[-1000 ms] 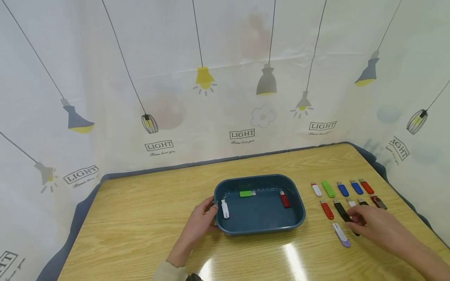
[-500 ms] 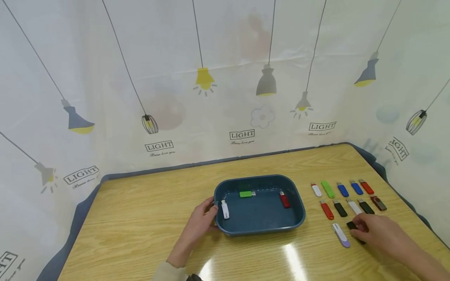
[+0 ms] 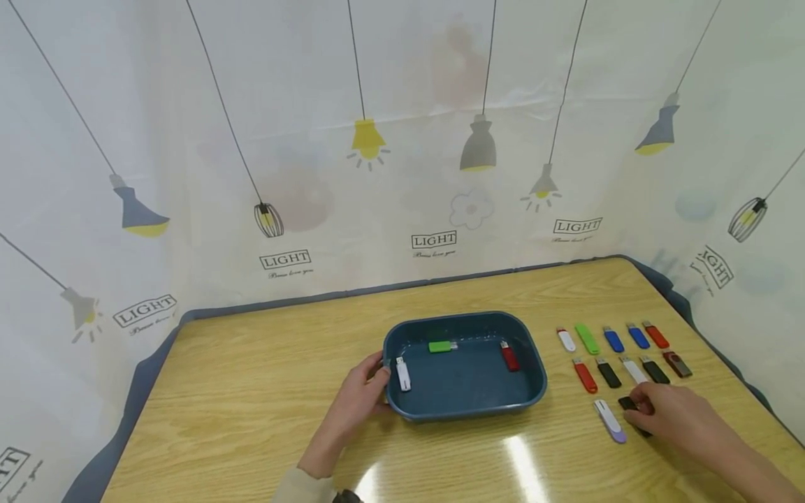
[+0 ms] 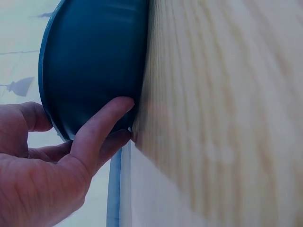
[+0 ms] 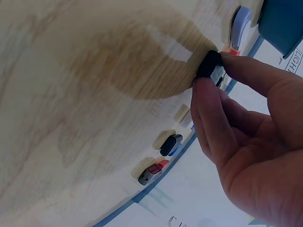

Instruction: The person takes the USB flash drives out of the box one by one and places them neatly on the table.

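Note:
My right hand (image 3: pixel 676 419) pinches a black USB flash drive (image 5: pixel 209 64) between thumb and fingers, low at the table's right side. Just left of it lies a white and purple USB flash drive (image 3: pixel 609 420). My left hand (image 3: pixel 357 392) grips the left end of a dark blue plastic tray (image 3: pixel 465 413), with the thumb by the rim and fingers against the outer wall in the left wrist view. Inside the tray are a white flash drive (image 3: pixel 403 374), a green one (image 3: pixel 439 346) and a red one (image 3: pixel 509 357), spaced apart.
Two rows of flash drives lie beyond my right hand, among them a green one (image 3: pixel 588 339), a red one (image 3: pixel 585 375) and a black one (image 3: pixel 608 373). The wooden table (image 3: pixel 270 391) ends at a curtain (image 3: pixel 377 209) printed with lamps.
My right hand has drawn the black flash drive slightly right, away from the second row, to beside the white and purple one. It hardly moves over the last half second. The left hand stays put.

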The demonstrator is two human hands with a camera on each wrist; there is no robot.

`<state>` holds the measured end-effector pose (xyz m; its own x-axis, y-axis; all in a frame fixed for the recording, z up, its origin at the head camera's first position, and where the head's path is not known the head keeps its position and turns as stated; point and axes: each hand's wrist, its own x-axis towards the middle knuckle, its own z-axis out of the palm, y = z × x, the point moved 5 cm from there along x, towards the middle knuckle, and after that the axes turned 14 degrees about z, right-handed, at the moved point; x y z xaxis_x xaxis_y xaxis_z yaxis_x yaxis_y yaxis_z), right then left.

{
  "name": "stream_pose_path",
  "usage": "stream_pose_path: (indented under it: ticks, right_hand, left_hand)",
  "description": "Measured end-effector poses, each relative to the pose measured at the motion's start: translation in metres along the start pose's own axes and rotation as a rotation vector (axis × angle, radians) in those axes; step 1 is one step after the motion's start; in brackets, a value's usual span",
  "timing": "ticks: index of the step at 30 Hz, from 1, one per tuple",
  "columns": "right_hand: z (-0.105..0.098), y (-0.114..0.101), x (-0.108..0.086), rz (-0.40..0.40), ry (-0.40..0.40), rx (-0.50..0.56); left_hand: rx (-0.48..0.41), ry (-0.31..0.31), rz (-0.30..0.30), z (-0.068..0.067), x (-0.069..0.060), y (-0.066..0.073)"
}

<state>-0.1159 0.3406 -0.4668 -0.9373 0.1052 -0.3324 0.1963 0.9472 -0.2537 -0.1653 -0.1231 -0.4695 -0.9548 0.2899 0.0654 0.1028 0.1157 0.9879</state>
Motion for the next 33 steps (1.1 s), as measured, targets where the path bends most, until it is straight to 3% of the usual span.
stream_pose_path:
  ticks: [10, 16, 23, 33]
  right_hand:
    - [0.001, 0.0, -0.001, -0.001, -0.013, 0.003]
    - [-0.014, -0.008, -0.007, -0.023, 0.027, 0.012]
    - [-0.04, -0.045, -0.017, -0.102, 0.19, 0.011]
    - [-0.058, -0.114, -0.028, -0.213, 0.285, 0.029]
  left_hand:
    - [-0.005, 0.003, -0.018, 0.0, -0.004, 0.002]
    - [-0.029, -0.017, -0.028, 0.002, -0.004, 0.003]
    - [-0.017, -0.026, -0.03, 0.002, -0.003, 0.002]
    - [-0.029, -0.025, -0.024, 0.003, -0.002, -0.001]
